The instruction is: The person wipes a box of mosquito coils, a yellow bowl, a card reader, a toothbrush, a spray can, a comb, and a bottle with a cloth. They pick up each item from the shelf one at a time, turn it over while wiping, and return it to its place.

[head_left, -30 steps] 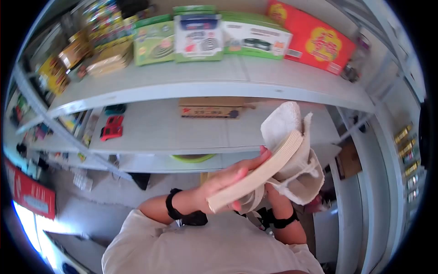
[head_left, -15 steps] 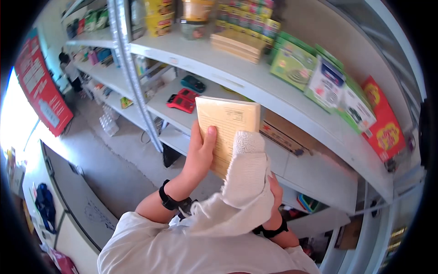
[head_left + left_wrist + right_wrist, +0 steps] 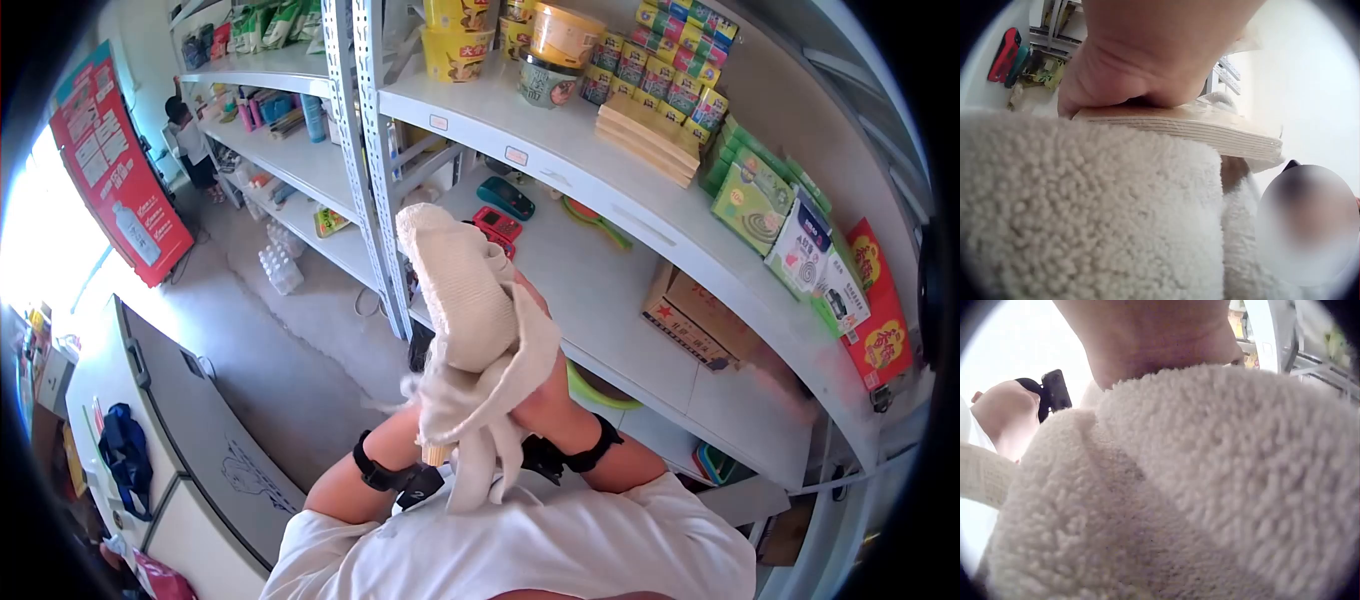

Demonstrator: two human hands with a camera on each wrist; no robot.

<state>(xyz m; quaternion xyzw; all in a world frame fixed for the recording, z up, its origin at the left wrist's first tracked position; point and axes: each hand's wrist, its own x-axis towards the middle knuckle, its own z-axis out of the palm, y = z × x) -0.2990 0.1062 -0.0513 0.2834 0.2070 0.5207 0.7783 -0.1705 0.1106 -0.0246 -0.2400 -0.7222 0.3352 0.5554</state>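
My left hand (image 3: 1141, 59) holds the paper stack (image 3: 1210, 134), my right hand (image 3: 540, 400) grips the fleecy cloth (image 3: 465, 300), which now hides most of the stack from above, making its guiding harder.

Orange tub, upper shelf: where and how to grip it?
Grip the orange tub around its round wall, just under the rim, coming from the shelf's open front. It stands upright on a black-lidded bowl, yellow tubs and small packs close on either side, so the front looks best.
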